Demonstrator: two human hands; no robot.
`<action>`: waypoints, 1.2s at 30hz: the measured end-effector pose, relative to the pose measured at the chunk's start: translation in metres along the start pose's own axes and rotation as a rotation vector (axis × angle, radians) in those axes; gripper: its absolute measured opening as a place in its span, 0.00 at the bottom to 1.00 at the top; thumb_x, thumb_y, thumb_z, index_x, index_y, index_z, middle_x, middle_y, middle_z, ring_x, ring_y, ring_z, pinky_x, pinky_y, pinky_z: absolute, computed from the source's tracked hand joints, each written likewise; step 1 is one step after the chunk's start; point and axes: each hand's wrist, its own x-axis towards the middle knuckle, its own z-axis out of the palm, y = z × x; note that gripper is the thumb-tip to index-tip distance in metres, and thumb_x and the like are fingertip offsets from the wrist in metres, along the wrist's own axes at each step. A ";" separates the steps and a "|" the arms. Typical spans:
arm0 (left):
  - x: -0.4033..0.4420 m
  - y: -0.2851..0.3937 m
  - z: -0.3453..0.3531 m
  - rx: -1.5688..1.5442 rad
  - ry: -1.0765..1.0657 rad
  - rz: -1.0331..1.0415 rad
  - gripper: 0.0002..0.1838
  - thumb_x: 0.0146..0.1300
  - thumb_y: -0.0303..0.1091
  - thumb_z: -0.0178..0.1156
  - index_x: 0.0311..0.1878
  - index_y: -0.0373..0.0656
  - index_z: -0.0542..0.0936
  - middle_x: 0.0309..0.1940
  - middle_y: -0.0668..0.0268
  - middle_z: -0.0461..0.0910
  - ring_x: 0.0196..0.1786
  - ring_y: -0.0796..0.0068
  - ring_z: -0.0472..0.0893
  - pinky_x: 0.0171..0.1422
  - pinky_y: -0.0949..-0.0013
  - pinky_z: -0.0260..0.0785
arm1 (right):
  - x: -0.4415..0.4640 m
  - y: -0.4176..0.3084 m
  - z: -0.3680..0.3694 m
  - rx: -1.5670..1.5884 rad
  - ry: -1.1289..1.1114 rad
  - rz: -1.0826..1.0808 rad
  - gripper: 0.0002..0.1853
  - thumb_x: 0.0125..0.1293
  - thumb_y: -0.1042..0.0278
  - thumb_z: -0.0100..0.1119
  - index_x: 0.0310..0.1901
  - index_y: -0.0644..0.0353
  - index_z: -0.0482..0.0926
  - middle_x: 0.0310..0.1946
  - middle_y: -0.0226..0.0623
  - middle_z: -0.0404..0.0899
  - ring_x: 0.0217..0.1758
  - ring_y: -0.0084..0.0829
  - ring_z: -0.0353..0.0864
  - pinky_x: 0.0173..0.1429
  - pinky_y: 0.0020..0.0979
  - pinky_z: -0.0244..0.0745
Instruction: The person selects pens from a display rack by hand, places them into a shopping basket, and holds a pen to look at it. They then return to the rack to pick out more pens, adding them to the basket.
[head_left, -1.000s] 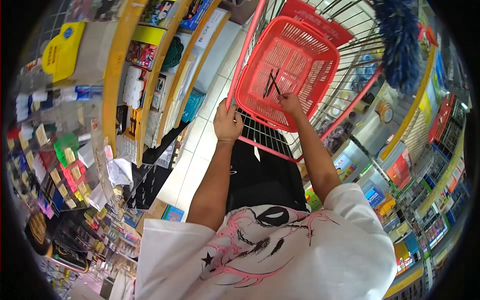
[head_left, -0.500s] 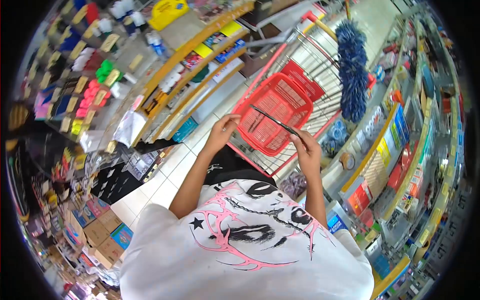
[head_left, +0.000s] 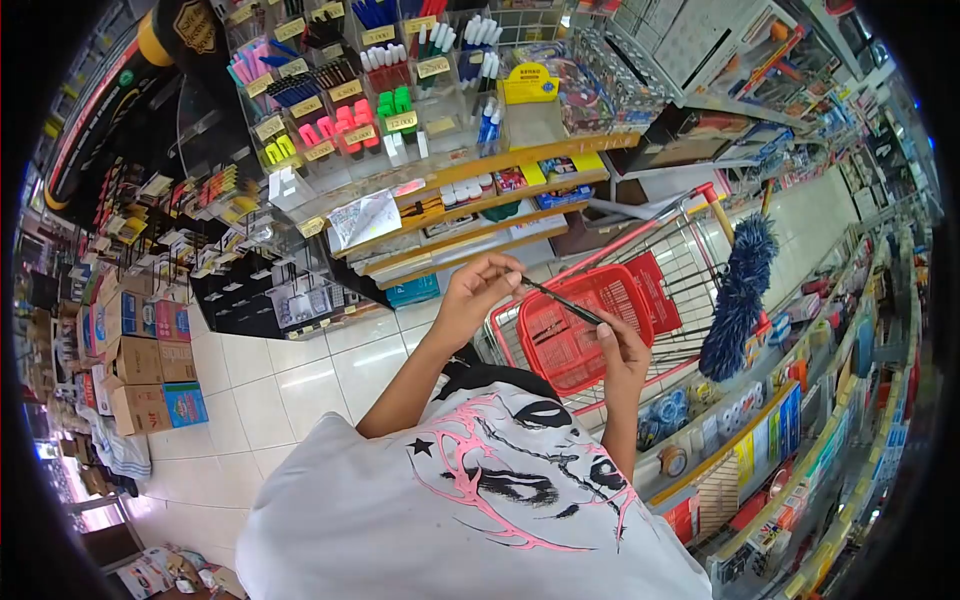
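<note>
A slim black pen-like stick [head_left: 562, 301] is held slantwise in front of me, over a red plastic basket [head_left: 588, 366]. Fingers of my left hand [head_left: 478, 294] pinch its upper-left end. My right hand [head_left: 624, 352] grips the thicker lower-right end between thumb and fingers. Its exact kind is too small to make out. Inside the basket lies a thin dark item [head_left: 550, 330], just below the stick. The basket sits in a wire shopping cart [head_left: 692, 262] with red edges.
Pens and markers [head_left: 385, 58] in priced clear holders fill the shelf at upper left. A blue fluffy duster [head_left: 738, 300] stands by the cart. Stocked shelves [head_left: 760, 430] run along the right. Cardboard boxes [head_left: 140, 362] are stacked at far left on the tiled floor [head_left: 262, 405].
My view has turned leftward, showing more of the pen shelf. My left hand, earlier beside the stick's far end, now pinches that end; my right hand keeps its grip.
</note>
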 end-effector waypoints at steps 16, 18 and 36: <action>-0.011 -0.027 0.016 0.420 -0.520 -0.249 0.12 0.66 0.39 0.63 0.41 0.39 0.80 0.27 0.71 0.79 0.32 0.86 0.75 0.37 0.74 0.67 | -0.012 0.007 -0.008 0.381 0.287 0.018 0.09 0.66 0.72 0.59 0.46 0.63 0.75 0.33 0.33 0.78 0.34 0.24 0.79 0.45 0.29 0.77; -0.011 -0.036 0.023 0.484 -0.615 -0.156 0.14 0.66 0.42 0.62 0.39 0.40 0.80 0.26 0.71 0.78 0.31 0.83 0.74 0.37 0.73 0.66 | -0.015 0.014 -0.011 0.389 0.274 0.043 0.11 0.67 0.73 0.58 0.49 0.61 0.73 0.40 0.33 0.77 0.38 0.23 0.78 0.46 0.27 0.76; 0.043 -0.012 -0.028 0.554 -0.489 -0.239 0.19 0.70 0.47 0.55 0.36 0.38 0.78 0.19 0.68 0.70 0.23 0.79 0.67 0.29 0.70 0.60 | 0.107 0.008 0.008 0.263 0.416 0.018 0.15 0.63 0.74 0.62 0.50 0.63 0.72 0.39 0.38 0.78 0.39 0.27 0.80 0.47 0.30 0.80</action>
